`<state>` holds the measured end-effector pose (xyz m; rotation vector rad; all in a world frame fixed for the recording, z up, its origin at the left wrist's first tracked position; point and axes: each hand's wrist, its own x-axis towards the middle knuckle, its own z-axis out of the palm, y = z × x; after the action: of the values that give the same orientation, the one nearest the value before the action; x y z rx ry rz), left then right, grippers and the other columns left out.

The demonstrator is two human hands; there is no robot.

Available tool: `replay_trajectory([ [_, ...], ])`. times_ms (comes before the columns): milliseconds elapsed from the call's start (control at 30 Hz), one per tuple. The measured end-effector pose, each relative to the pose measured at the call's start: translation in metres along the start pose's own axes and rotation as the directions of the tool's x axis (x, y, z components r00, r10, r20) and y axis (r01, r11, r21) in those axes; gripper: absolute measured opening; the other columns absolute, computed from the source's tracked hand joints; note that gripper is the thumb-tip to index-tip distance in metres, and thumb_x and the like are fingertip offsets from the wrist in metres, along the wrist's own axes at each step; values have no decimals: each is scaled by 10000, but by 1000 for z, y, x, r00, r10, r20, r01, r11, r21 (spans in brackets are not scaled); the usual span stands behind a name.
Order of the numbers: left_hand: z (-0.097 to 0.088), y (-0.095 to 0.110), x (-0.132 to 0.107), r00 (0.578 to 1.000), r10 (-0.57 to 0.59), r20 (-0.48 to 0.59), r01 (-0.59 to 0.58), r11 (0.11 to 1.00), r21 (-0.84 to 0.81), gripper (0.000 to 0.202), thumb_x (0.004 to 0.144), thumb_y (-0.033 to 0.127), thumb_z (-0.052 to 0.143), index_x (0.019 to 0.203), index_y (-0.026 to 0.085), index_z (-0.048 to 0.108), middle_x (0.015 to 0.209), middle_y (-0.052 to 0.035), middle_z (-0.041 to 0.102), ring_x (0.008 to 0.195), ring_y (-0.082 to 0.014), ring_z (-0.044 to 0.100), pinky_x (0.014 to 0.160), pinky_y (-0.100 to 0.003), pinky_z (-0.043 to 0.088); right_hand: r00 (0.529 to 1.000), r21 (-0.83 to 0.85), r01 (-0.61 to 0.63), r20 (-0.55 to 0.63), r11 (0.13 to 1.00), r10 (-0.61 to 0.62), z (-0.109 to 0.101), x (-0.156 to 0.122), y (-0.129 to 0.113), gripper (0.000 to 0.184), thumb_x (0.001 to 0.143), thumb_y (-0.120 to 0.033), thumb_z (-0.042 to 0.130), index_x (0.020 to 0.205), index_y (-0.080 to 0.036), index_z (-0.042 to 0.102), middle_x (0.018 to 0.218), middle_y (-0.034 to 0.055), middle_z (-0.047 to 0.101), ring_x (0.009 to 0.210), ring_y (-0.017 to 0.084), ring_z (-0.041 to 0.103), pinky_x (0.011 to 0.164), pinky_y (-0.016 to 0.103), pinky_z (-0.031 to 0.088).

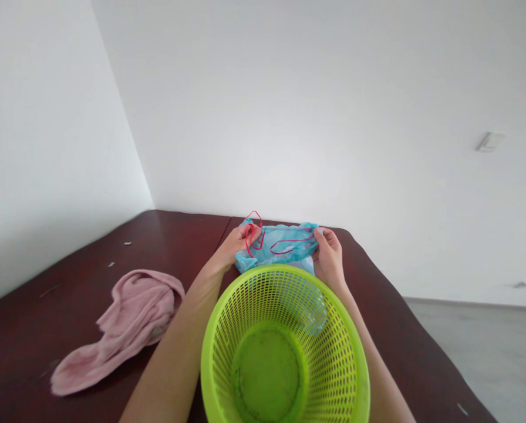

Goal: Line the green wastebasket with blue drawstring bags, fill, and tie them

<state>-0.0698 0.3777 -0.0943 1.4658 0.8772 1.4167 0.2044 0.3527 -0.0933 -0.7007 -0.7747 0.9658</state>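
left hand [234, 247], right hand [329, 257] — pinching crinkled blue fabric [263, 258], thin red cord [292, 242]

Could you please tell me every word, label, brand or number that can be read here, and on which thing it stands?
None can be read: the blue cloth, green plastic basket and white wall fitting show no text; a small pale patch on the pink towel is too blurred to read.

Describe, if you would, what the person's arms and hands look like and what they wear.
The left hand and right hand are bare, with no gloves. The left forearm and right forearm are slim and bare too, with no sleeves showing.
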Motion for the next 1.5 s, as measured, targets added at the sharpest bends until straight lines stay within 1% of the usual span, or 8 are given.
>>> replay_trajectory([
  [433,-17,16,11,960,-238,-145,102,785,-611,212,1113,272,763,926,180,725,786,-17,793,656,-153,748,724,-268,688,998,-136,-14,-55,991,7,-17,9,-19,609,657,-659,1105,944,-267,738,783,-55,706,666,154,600,614,285,527],
  [600,-28,31,0,960,-270,-71,156,730,-666,395,1197,451,691,928,170,763,783,-46,810,662,-174,788,656,-258,676,981,-562,142,190,815,-40,-22,7,-28,553,783,-736,1018,939,-239,832,879,38,815,756,215,674,693,342,544],
  [767,-31,35,-16,975,-201,95,220,939,-264,517,851,575,1084,1101,188,850,947,-51,889,803,-217,839,738,-282,681,931,-753,324,363,573,-50,-29,13,-28,272,868,-507,851,944,-246,858,964,79,868,887,275,750,856,414,575],
  [933,-36,22,-15,973,-174,151,134,961,241,563,756,544,1089,1173,211,907,1192,-94,927,1098,-330,851,954,-393,681,940,-773,342,281,535,-194,-35,16,-34,296,1001,-528,688,962,-246,771,967,88,819,920,286,713,898,429,531],
  [1067,-43,16,-8,975,-220,41,198,934,296,580,755,632,1008,1106,182,903,1014,-87,905,927,-310,833,806,-358,644,934,-723,334,169,604,-315,-43,11,-36,358,1075,-613,637,1006,-263,676,939,60,744,886,257,667,828,371,528],
  [1167,-46,15,-7,973,-228,32,211,942,262,656,791,692,933,1191,174,886,1001,-92,899,848,-283,822,766,-351,642,972,-663,235,141,711,-190,-52,13,-40,498,1068,-777,604,1108,-281,636,912,20,689,785,227,617,716,324,517],
  [1300,-37,8,-6,978,-209,-19,206,939,274,630,887,714,792,1212,179,864,1000,-96,896,863,-289,828,762,-359,654,966,-706,222,251,672,-55,-58,30,-65,606,978,-879,659,1074,-281,650,845,-13,664,707,195,567,646,298,482],
  [1500,-14,-2,6,985,-147,-88,171,844,508,304,967,484,757,1023,210,875,891,-65,862,901,-302,817,770,-341,613,923,-832,274,369,482,111,-66,60,-117,277,781,-446,920,865,-230,768,711,-21,685,700,177,575,646,288,437],
])
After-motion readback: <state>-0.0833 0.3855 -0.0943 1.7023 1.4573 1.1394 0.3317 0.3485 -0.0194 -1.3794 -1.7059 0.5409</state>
